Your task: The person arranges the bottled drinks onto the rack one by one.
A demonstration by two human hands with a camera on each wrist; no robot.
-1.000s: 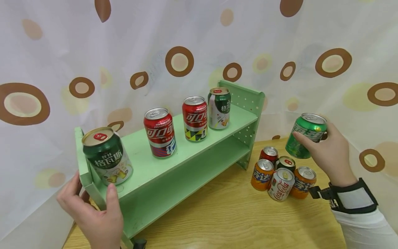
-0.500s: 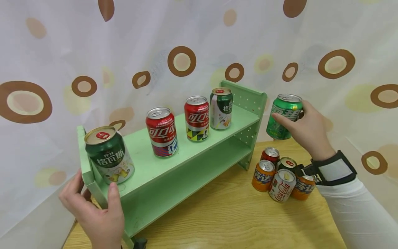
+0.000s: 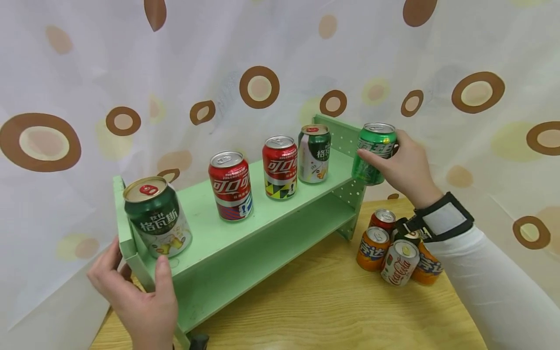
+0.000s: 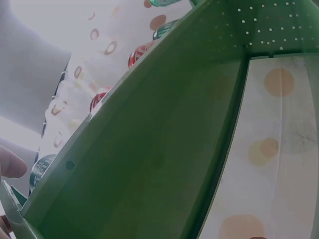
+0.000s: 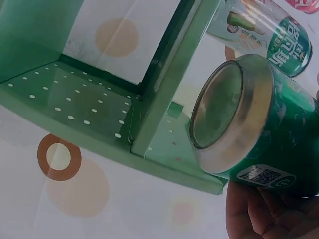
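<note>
My right hand (image 3: 409,167) grips a green soda can (image 3: 373,155) with a silver top, held upright near the right end of the green two-tier shelf (image 3: 262,245). In the right wrist view the bare base of this can (image 5: 219,104) shows close to the shelf's upper board. The left hand (image 3: 135,296) grips the shelf's left end panel, its thumb at the front edge and its fingers round the outer side. Along the top board stand a green-and-white can (image 3: 159,218) at the left, two red cola cans (image 3: 230,187), and another green-and-white can (image 3: 314,155) toward the right.
On the wooden table (image 3: 306,301), right of the shelf, several cans stand bunched: an orange can (image 3: 373,249), a silver Coca-Cola can (image 3: 399,265), a red can (image 3: 383,221) and others partly behind the right wrist. A patterned curtain (image 3: 280,48) hangs behind.
The right hand has carried the green soda can left and upward, from over the bunched cans to the shelf's right end. The left hand keeps its place on the shelf.
</note>
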